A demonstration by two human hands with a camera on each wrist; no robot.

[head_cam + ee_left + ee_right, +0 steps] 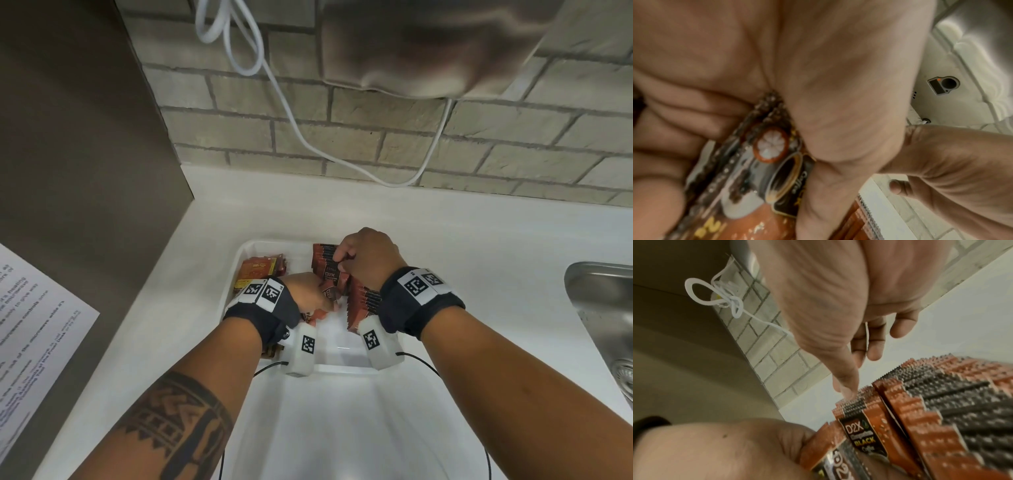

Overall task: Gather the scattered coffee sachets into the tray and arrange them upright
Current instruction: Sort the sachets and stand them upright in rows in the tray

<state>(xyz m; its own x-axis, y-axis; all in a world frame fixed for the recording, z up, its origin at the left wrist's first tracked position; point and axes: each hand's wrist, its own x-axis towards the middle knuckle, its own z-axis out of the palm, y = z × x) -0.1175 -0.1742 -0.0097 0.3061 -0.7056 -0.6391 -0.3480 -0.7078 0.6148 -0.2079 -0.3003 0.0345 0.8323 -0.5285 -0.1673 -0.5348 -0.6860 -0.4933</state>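
Left to right: orange sachets [261, 270] lie flat in the tray [236, 274] on the bench [445, 246]. The left hand [308, 294] grips a small bundle of sachets [764, 170], long axis tilted toward the standing row [364, 301] immediately right. The right hand [366, 257], nearer the row, pinches its upright tops [859, 395].

White counter [445, 240] against a grey brick wall [376, 137], white cable [291, 113] dangling down it. Steel sink [603, 308] on the right, brown panel [85, 154] left.
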